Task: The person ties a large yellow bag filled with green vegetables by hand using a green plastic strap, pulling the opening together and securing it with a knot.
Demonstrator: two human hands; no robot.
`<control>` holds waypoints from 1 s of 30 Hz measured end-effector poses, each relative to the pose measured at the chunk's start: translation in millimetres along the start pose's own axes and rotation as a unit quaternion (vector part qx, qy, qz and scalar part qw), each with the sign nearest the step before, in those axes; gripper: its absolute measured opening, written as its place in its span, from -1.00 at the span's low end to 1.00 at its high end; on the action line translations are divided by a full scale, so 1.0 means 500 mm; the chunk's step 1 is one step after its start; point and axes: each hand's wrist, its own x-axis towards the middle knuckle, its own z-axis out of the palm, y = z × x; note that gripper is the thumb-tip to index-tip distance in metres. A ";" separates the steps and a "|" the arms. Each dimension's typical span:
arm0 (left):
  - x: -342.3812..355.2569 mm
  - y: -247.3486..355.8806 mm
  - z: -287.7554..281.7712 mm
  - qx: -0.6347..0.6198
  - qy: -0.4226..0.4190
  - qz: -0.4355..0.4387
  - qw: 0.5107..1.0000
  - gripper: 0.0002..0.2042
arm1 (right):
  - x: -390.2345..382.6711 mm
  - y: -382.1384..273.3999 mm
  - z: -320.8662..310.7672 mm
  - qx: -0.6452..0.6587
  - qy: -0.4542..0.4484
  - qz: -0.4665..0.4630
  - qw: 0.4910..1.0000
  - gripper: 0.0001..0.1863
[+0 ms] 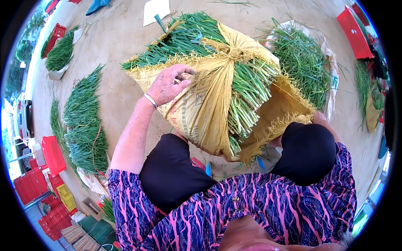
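Between my knees lies a yellow woven sack [197, 100], wrapped round a thick bundle of chives [247, 98] and knotted at the top. Green leaves stick out at the far left, pale stalk ends at the right. My left hand [169, 83] hovers over the sack's left side, fingers loosely curved, thumb apart, nothing between them. At the frayed right corner of the sack, my right hand [320, 119] grips the edge, and the loose flap [284, 106] is pulled out toward it. My right knee hides most of that hand.
Loose chives lie on a white sack [331, 62] at the far right. Another long pile of chives [86, 125] is at the left, with red crates [53, 155] beside it. A red crate [354, 33] stands far right. A white sheet [156, 11] lies on the floor ahead.
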 end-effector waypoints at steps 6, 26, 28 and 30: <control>0.093 0.102 0.013 0.010 -0.030 -0.039 0.999 -0.75 | -0.012 -0.178 -0.204 -0.143 -0.151 -0.108 0.972 -0.68; 0.274 0.063 0.145 0.142 0.062 -0.082 0.985 -0.53 | -0.099 -0.734 -0.504 0.208 0.146 -0.514 0.819 -0.59; 0.272 0.069 0.143 0.198 0.051 -0.060 0.977 -0.51 | -0.094 -0.739 -0.490 0.213 0.132 -0.527 0.812 -0.60; 0.270 0.067 0.140 0.208 0.059 -0.065 0.974 -0.51 | -0.094 -0.745 -0.479 0.228 0.145 -0.544 0.794 -0.60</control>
